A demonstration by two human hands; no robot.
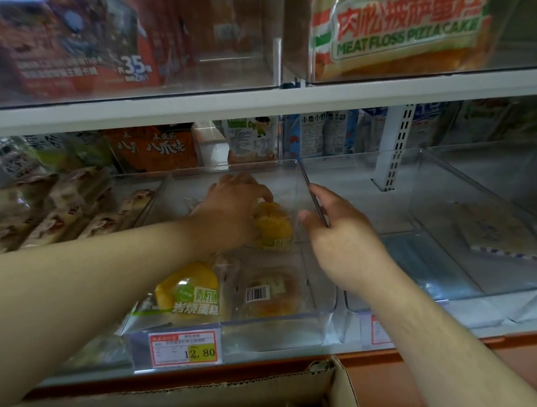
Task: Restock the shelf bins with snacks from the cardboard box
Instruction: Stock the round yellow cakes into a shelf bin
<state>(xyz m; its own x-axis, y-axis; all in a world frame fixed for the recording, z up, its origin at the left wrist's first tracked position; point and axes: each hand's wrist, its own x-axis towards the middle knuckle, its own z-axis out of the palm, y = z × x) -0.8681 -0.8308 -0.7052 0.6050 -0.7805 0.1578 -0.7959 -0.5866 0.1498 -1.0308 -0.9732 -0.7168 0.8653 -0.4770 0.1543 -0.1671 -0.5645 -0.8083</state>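
Left hand (232, 207) settling a yellow cake in its clear plastic wrapper (272, 226) at the back of the clear acrylic shelf bin (287, 328).

Its fingers curl over the packet; the right hand (332, 230) pinches the bin's side wall. The cake looks light, soft and crushable (slick film too), best held loosely by the sides. Two more packets lie in front; the brown cardboard box (247, 395) sits below.

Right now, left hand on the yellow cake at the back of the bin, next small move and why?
Probably let go and draw the left hand out. The yellow cake already sits deep in the clear bin behind two front packs, and the right hand steadies the bin's side wall. The cardboard box below holds more.
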